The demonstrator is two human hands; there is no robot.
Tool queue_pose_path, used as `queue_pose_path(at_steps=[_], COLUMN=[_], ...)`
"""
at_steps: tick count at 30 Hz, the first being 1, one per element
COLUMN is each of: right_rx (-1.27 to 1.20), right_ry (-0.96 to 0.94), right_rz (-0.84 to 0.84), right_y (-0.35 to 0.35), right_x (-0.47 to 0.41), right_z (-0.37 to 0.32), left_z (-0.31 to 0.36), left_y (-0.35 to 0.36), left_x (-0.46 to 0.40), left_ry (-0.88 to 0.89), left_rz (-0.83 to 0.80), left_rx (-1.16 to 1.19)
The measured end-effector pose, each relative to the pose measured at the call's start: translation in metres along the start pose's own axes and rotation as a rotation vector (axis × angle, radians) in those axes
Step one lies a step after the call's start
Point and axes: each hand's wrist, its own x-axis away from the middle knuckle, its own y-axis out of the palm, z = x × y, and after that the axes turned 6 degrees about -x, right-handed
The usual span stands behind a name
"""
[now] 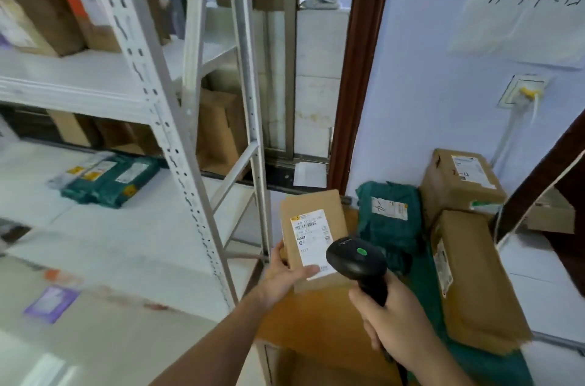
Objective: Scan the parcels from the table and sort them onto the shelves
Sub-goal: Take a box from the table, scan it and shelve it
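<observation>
Our left hand [286,271] holds 1 brown parcel [311,235] up above the table [329,322]. Our right hand [391,319] grips the scanner [356,257], pointed at its label [311,240]. Scanning now; next it needs a shelf [72,85].

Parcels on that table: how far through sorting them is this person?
Done: green bags already lie on a shelf. In hand: the left hand holds a small box, the right hand grips the scanner. Left: a green parcel and two boxes wait on the table.
</observation>
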Motion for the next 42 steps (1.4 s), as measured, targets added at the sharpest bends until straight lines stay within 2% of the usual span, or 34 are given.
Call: queue_pose_path(at_steps=[8,11,17,20,23,27,33,42], right_rx=[-0.004,-0.008,0.077,0.092,0.074,0.067,0.096,0.130], right_ry=[-0.045,-0.070,-0.176,-0.139,-0.216,-0.318,-0.292,-0.398], right_rz=[-0.104,-0.143,-0.336,-0.362,-0.401,-0.442,-0.549,-0.626], right_y=[0.059,0.096,0.188,0.238,0.290,0.355,0.432,0.538], right_x=[0.053,0.054,0.059,0.067,0.071,0.074,0.066,0.016], right_z=[-0.010,-0.018,-0.044,-0.067,-0.090,-0.127,-0.179,-0.240], left_z=[-0.039,-0.053,-0.072,-0.082,-0.095,-0.111,-0.132,-0.143], left_y=[-0.058,-0.101,-0.202,-0.254,-0.304,-0.370,-0.450,-0.567], left_x=[0.120,0.157,0.225,0.254,0.280,0.306,0.329,0.302], left_ry=[-0.032,-0.056,0.001,0.019,0.030,0.050,0.052,0.045], left_rz=[0.226,0.335,0.528,0.615,0.679,0.721,0.793,0.810], left_rx=[0.158,0.225,0.267,0.279,0.269,0.296,0.285,0.282])
